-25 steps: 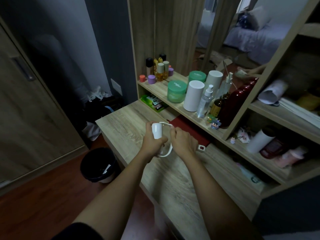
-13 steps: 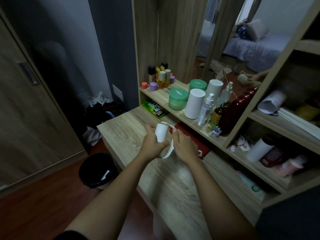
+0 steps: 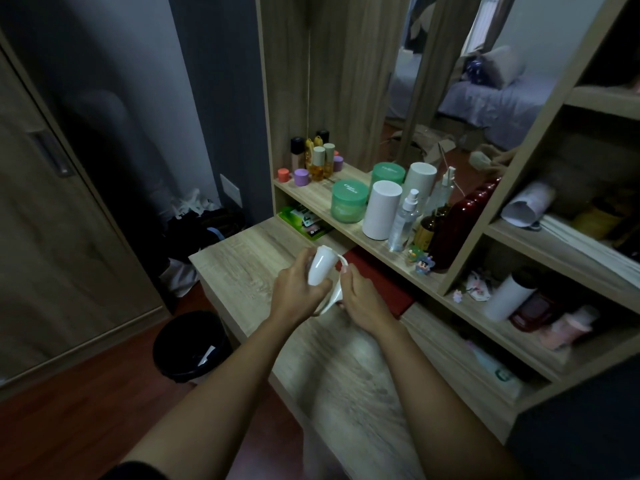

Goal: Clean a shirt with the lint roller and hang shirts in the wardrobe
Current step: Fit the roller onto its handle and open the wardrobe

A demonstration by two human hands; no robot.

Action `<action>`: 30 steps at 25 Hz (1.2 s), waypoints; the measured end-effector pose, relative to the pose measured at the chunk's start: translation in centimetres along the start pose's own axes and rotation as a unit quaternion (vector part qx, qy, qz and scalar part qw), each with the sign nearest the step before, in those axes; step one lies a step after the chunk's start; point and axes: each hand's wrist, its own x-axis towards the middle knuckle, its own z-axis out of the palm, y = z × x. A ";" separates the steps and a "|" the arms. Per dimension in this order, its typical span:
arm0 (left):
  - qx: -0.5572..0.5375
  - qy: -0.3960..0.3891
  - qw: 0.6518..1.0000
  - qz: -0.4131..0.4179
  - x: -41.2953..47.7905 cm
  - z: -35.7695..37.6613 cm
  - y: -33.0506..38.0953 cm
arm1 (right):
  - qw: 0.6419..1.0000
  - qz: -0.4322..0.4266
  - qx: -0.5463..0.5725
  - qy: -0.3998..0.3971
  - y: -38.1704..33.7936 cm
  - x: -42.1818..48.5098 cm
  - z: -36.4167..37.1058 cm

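A wooden desk point(image 3: 242, 258) is seen below a shelf point(image 3: 318, 195), on which a green jar point(image 3: 349, 200), a white canister point(image 3: 381, 209) and some bottles are stood. A black bin point(image 3: 188, 344) is set on the floor just beside the desk's left edge. Above the desk, near its back, a lint roller point(image 3: 320, 268) is held between both hands. The left hand point(image 3: 296, 291) is wrapped round the white roll with its fingers curled about it. The right hand point(image 3: 363, 301) is closed on the thin white handle point(image 3: 330, 303), though its fingertips are hidden. The roll is plain, smooth and white, and its top is leaned to the right. The handle is seen as a narrow loop curving from the roll's top down between the hands. One second ago the roll was held upright; now it is tilted, while the hands are kept over the same spot.
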 end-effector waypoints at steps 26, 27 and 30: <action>0.312 -0.142 0.888 0.307 -1.4 -2.2 -0.4 | 0.990 0.072 -0.017 0.117 4.7 -1.2 -1.5; 0.310 -0.141 0.895 0.288 -1.1 -1.9 -1.0 | 0.990 0.067 -0.023 0.120 4.7 -1.1 -1.7; 0.281 -0.078 0.954 0.074 1.0 -2.2 -3.4 | 0.990 0.070 -0.015 0.118 4.8 -1.1 -2.0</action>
